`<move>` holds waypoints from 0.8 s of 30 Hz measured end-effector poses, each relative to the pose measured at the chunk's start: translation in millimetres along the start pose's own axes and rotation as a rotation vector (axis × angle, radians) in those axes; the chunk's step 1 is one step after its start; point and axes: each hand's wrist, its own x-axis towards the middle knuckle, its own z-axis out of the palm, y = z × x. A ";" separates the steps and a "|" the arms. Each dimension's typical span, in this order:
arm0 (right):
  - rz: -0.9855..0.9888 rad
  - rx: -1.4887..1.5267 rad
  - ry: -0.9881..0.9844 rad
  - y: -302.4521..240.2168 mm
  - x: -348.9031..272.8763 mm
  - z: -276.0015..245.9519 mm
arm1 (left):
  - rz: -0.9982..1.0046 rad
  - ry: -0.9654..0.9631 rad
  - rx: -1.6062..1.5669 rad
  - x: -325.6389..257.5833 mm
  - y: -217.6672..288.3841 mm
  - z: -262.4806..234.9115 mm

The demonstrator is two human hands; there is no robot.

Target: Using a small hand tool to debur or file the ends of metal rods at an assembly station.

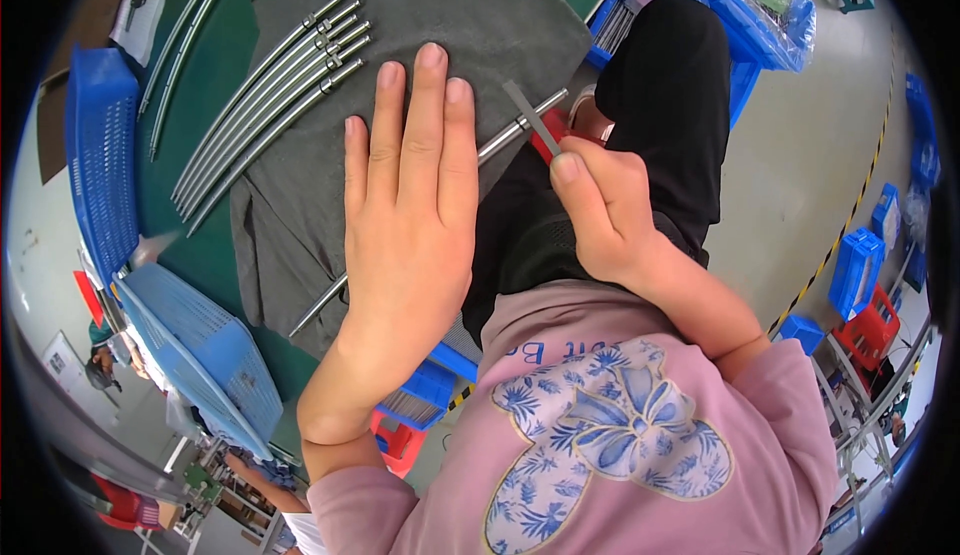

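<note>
My left hand point(410, 185) lies flat, fingers together, pressing a long metal rod point(505, 133) down on a grey cloth point(290, 205). The rod runs under my palm and comes out at the lower left and upper right. My right hand point(600, 210) pinches a thin flat grey file-like tool point(530, 115) and holds its tip against the rod's right end, near the table edge. Several similar metal rods point(275, 90) lie side by side on the cloth to the upper left.
The cloth lies on a green table point(220, 45). Blue plastic baskets point(100, 155) stand at the left. Blue bins point(760, 15) with bagged parts sit at the upper right. More blue and red crates point(860, 275) are on the floor at right.
</note>
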 end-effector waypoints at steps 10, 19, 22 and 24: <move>-0.169 -0.020 0.054 -3.6 16.4 3.1 | -0.005 -0.023 -0.001 1.1 0.6 -3.5; -0.057 0.067 -0.016 -11.3 23.6 1.9 | 0.003 -0.020 0.021 0.3 -0.3 -4.5; 0.034 0.067 0.005 -2.7 -1.1 0.3 | -0.006 -0.012 0.020 0.9 1.8 -3.6; 0.021 0.053 0.001 -3.1 5.5 -3.7 | 0.000 -0.030 0.037 2.3 1.4 -4.2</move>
